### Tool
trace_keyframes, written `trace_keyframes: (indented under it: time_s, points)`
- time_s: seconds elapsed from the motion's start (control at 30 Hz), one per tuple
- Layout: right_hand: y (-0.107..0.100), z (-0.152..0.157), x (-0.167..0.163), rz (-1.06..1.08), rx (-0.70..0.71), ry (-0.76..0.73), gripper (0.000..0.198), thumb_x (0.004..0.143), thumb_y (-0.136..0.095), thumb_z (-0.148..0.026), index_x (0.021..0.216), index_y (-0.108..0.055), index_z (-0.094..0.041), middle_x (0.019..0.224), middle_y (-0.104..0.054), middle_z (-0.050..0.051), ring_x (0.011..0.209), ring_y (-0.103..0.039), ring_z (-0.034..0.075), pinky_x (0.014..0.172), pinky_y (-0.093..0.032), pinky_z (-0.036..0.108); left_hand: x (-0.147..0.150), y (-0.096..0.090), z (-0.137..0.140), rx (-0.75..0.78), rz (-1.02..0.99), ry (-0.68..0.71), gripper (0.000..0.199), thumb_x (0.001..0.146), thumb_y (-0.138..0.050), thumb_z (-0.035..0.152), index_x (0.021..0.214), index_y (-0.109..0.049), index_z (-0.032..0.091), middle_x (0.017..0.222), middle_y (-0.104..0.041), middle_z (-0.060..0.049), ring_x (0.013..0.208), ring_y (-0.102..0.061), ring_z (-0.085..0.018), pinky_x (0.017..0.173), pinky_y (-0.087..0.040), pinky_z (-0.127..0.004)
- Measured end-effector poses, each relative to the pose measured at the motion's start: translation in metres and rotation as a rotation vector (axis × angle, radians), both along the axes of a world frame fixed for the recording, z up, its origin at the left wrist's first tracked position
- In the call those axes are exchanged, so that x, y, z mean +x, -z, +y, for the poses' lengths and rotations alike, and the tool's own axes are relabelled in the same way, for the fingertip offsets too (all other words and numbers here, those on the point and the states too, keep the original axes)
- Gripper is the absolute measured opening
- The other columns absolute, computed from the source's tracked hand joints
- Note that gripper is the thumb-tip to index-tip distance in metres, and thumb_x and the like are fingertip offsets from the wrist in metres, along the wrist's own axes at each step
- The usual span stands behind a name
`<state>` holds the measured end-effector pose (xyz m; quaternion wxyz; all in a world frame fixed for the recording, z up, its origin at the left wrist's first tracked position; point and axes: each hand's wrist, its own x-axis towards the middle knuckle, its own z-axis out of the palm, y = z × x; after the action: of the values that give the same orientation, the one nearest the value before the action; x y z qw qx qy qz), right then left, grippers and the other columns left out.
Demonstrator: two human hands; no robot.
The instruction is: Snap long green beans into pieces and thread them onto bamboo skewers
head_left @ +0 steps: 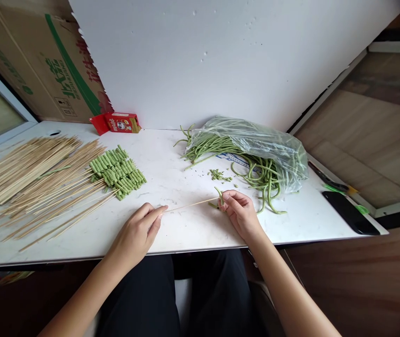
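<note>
A thin bamboo skewer (189,205) spans the gap between my hands, just above the white table. Its left end is pinched between the thumb and fingers of my left hand (138,229). My right hand (240,213) is closed on a green long bean (220,192) at the skewer's other end; fingers hide whether the tip goes through it. To the left lies a stack of skewers threaded with green bean pieces (119,171). A large heap of bare bamboo skewers (27,168) spreads beside it. Long beans (217,142) spill from a clear plastic bag (266,140) behind my right hand.
Small bean trimmings (219,175) lie between the bag and my hands. A red box (124,122) stands at the back, near a cardboard carton (41,61). A black phone (350,213) rests at the right edge of the table (185,234). A white panel (200,70) rises behind.
</note>
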<state>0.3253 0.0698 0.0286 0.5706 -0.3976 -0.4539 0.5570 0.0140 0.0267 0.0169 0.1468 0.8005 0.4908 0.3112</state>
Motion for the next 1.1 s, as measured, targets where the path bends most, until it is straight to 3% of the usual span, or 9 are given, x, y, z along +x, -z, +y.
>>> trace_keyframes:
  time_s: [0.4,0.77,0.97,1.1]
  points:
    - [-0.008,-0.007,-0.011,-0.282,0.069,0.086,0.030,0.085,-0.084,-0.048,0.079,-0.075,-0.019,0.067,-0.064,0.002,0.063,-0.054,0.015,0.061,-0.047,0.030,0.001,0.001,-0.004,0.054,0.070,0.027,0.041,0.110,-0.042,0.022,0.147,-0.060,0.018,0.099,-0.060,-0.006,0.088,-0.062,-0.018,0.083,-0.054,-0.031]
    - [-0.022,-0.037,-0.054,-0.356,0.080,-0.074,0.020,0.087,-0.081,-0.037,0.083,-0.075,-0.018,0.074,-0.065,0.003,0.063,-0.053,0.015,0.056,-0.039,0.028,0.021,-0.003,-0.017,0.171,0.030,0.081,0.041,0.109,-0.044,0.016,0.148,-0.057,0.019,0.097,-0.061,-0.007,0.088,-0.062,-0.018,0.083,-0.056,-0.032]
    - [-0.022,-0.041,-0.059,-0.330,0.008,-0.092,0.027,0.082,-0.084,-0.046,0.082,-0.074,-0.020,0.065,-0.058,0.001,0.058,-0.047,0.015,0.053,-0.036,0.029,0.028,-0.008,-0.023,0.132,0.008,0.051,0.040,0.110,-0.044,0.019,0.147,-0.056,0.020,0.099,-0.062,-0.007,0.090,-0.063,-0.019,0.083,-0.055,-0.033]
    - [-0.024,-0.031,-0.047,-0.340,0.017,-0.090,0.031,0.081,-0.086,-0.049,0.088,-0.079,-0.020,0.073,-0.067,0.004,0.064,-0.054,0.017,0.057,-0.041,0.030,0.027,-0.011,-0.021,0.095,-0.018,0.018,0.038,0.110,-0.042,0.021,0.144,-0.060,0.021,0.100,-0.063,-0.008,0.090,-0.065,-0.019,0.084,-0.056,-0.033]
